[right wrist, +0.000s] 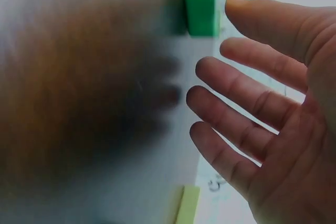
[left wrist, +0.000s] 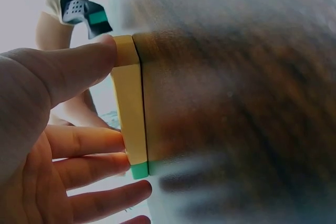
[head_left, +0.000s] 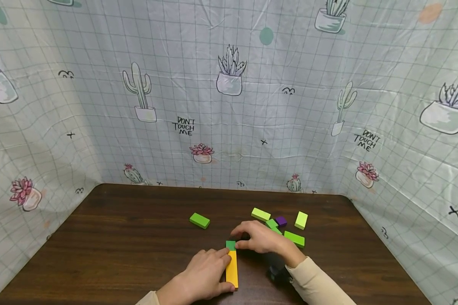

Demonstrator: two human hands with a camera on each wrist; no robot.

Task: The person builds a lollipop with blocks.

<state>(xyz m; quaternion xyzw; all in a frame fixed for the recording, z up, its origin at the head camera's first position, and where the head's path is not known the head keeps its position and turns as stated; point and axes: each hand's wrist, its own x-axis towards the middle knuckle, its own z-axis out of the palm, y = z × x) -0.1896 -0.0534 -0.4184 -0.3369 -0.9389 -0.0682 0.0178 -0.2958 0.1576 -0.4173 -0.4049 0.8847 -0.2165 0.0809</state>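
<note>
Yellow bar (head_left: pixel 233 270) lies lengthwise on counter (head_left: pixel 137 241), pointing away from the person; green block (head_left: pixel 230 245) sits at its far end, the two looking in line.

Left hand (head_left: pixel 208 271): thumb on the bar's near end, two fingers against its left side by the join. Fingers mostly straight; grip reads as bracing, not clenched. Right hand (head_left: pixel 262 238): fingers loosely curved, released, nothing held. Its thumb is just beside the green block; right wrist view shows a small gap.

Step in hand (judged): squaring the green block to the bar. Next move would call for the left hand to keep the bar steady and the right to leave the join undisturbed; a knock there could skew the row.

Surroundings: beyond the right hand, a loose group: pale block (head_left: pixel 261 214), purple block (head_left: pixel 280 221), two green pieces (head_left: pixel 273 225), lime block (head_left: pixel 294 239); second pale block (head_left: pixel 301 220) at its right. Leaf-green block (head_left: pixel 199 220) alone, left of the group, well apart. Obstruction: right hand partly screens the group from the head camera; path to the leaf-green block looks clear. Patterned curtain (head_left: pixel 229 118) behind.
</note>
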